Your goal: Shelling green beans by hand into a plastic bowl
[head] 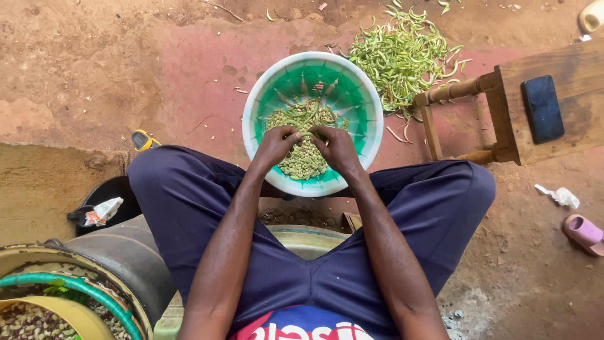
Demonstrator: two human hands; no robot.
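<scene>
A green and white plastic bowl (pixel 362 113) sits on the ground between my knees, holding shelled greenish beans (pixel 304 160) and a few green pods (pixel 301 113). My left hand (pixel 275 147) and my right hand (pixel 339 148) meet over the bowl's middle. Together they pinch one green pod (pixel 308 133) just above the beans. My forearms reach down from my lap, over dark blue trousers.
A heap of empty green pods (pixel 402 56) lies on the red floor behind the bowl. A wooden stool (pixel 503 113) with a dark phone (pixel 542 108) stands at right. Basins with beans (pixel 38 311) and a black tub (pixel 113 195) crowd the lower left. A pink sandal (pixel 584 233) lies right.
</scene>
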